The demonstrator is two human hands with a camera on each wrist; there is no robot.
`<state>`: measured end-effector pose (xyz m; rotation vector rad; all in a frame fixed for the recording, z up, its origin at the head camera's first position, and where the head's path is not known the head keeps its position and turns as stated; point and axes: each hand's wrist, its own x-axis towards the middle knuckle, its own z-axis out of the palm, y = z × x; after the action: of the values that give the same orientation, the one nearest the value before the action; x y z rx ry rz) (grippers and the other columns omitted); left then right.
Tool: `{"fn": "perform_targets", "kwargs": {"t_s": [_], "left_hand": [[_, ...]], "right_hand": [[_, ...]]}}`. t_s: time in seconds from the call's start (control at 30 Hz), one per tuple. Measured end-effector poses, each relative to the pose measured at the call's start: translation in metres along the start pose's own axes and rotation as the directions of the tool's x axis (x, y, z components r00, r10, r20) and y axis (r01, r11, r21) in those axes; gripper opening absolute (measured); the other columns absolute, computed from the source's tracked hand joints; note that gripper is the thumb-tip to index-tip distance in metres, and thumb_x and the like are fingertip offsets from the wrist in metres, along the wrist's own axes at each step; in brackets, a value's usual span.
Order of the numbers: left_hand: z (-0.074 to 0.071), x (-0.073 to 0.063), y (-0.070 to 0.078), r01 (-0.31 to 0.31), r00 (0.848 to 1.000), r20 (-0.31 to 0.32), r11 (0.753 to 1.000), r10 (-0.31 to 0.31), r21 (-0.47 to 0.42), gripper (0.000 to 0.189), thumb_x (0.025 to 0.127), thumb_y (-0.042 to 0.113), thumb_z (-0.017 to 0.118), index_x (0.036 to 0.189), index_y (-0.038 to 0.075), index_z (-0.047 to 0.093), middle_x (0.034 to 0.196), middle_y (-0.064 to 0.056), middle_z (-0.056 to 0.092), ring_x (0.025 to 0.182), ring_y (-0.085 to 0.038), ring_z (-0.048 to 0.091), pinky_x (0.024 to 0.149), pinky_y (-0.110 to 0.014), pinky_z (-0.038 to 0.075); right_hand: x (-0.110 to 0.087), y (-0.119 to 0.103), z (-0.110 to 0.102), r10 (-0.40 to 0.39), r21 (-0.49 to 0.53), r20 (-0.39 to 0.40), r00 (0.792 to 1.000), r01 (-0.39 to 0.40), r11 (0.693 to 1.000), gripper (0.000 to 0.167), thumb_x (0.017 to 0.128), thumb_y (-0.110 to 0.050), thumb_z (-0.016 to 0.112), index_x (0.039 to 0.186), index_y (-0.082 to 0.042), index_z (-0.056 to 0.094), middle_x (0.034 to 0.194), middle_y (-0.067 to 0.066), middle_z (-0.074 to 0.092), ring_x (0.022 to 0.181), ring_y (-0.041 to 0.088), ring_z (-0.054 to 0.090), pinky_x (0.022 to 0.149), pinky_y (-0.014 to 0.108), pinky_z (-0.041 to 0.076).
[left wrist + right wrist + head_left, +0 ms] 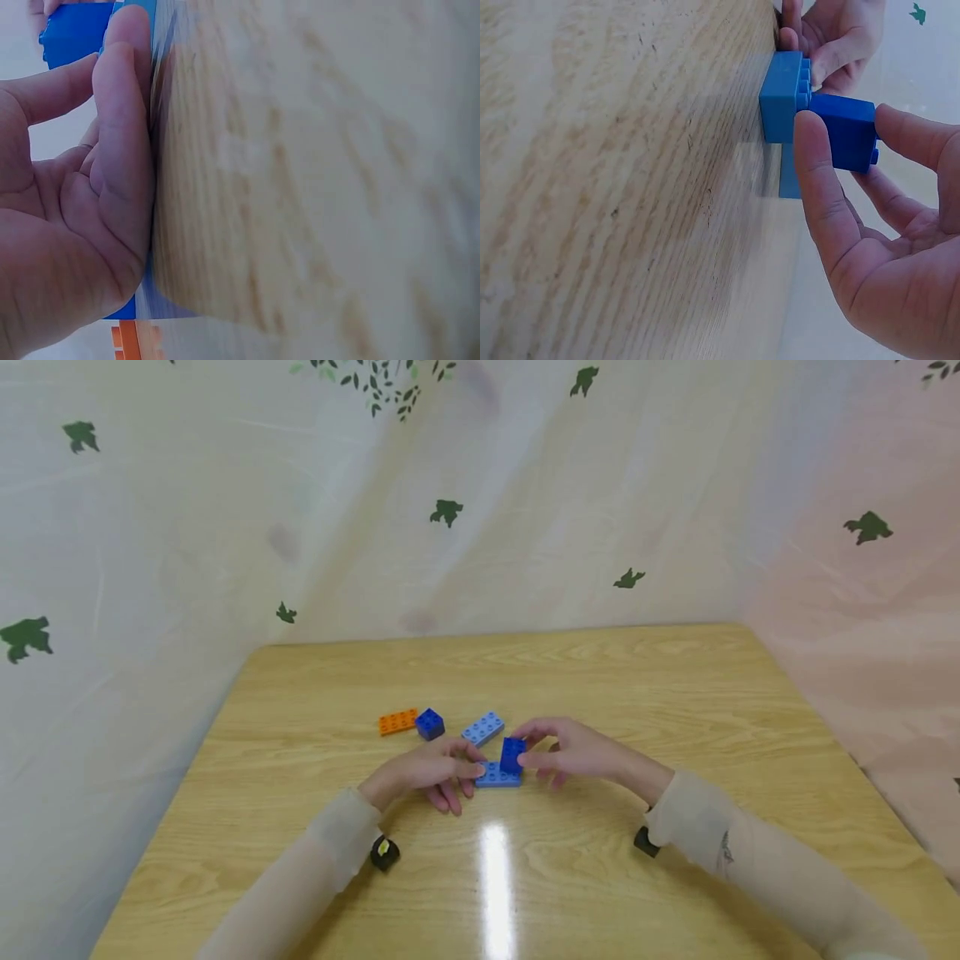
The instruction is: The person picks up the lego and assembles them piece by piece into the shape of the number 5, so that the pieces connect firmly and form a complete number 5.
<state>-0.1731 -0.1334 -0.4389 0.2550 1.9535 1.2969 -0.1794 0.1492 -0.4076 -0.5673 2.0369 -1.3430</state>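
A light blue brick [497, 780] with studs lies on the table, and my left hand [438, 770] holds it by its left end, the thumb on its near left corner. At its right end stands a dark blue brick [512, 755], tilted a little in the head view. My right hand [570, 750] pinches this dark blue brick between thumb and fingers. In the right wrist view the dark blue brick [846, 131] meets the studded side of the light blue brick [780, 97]. Whether the studs are fully pressed together I cannot tell.
Behind the hands lie a second light blue brick [483, 727], another dark blue brick [430, 724] and a flat orange brick [397, 722]. They rest on a wooden table [600, 877]. A pale cloth [525, 527] with green leaf and bird shapes hangs around it.
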Motion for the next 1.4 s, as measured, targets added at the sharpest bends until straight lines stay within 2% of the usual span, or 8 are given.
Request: {"fn": "perform_targets", "kwargs": {"t_s": [0.47,0.97,1.4], "left_hand": [[-0.0005,0.0023,0.0014,0.015,1.0,0.0,1.0,-0.015,-0.004,0.04,0.099,0.033,0.064,0.13,0.009,0.056,0.093,-0.015,0.071,0.063,-0.026,0.071,0.052,-0.032,0.058],[-0.0004,0.003,-0.0008,0.001,1.0,-0.007,1.0,-0.001,-0.009,0.039,0.1,0.031,0.063,0.131,0.008,0.057,0.091,-0.015,0.071,0.062,-0.027,0.071,0.051,-0.032,0.058],[-0.0009,0.0022,0.0008,0.007,1.0,-0.008,1.0,-0.007,-0.001,0.04,0.1,0.032,0.063,0.131,0.009,0.056,0.092,-0.015,0.071,0.064,-0.027,0.072,0.052,-0.033,0.058]], "right_hand": [[-0.0022,0.0017,0.0036,-0.028,-0.036,0.026,0.999,0.029,0.999,0.046,0.1,-0.024,0.068,0.14,-0.006,0.056,0.122,0.017,0.056,0.088,0.036,0.065,0.07,0.049,0.061],[-0.0002,-0.0001,0.0019,-0.039,-0.07,0.046,0.998,0.042,0.997,0.044,0.099,-0.021,0.069,0.139,-0.006,0.059,0.12,0.014,0.06,0.087,0.035,0.067,0.069,0.048,0.061],[0.0006,-0.0054,0.0003,-0.014,-0.103,0.039,0.999,0.018,0.995,0.045,0.098,-0.02,0.071,0.138,-0.004,0.061,0.115,0.01,0.068,0.088,0.034,0.071,0.069,0.049,0.061]]}}
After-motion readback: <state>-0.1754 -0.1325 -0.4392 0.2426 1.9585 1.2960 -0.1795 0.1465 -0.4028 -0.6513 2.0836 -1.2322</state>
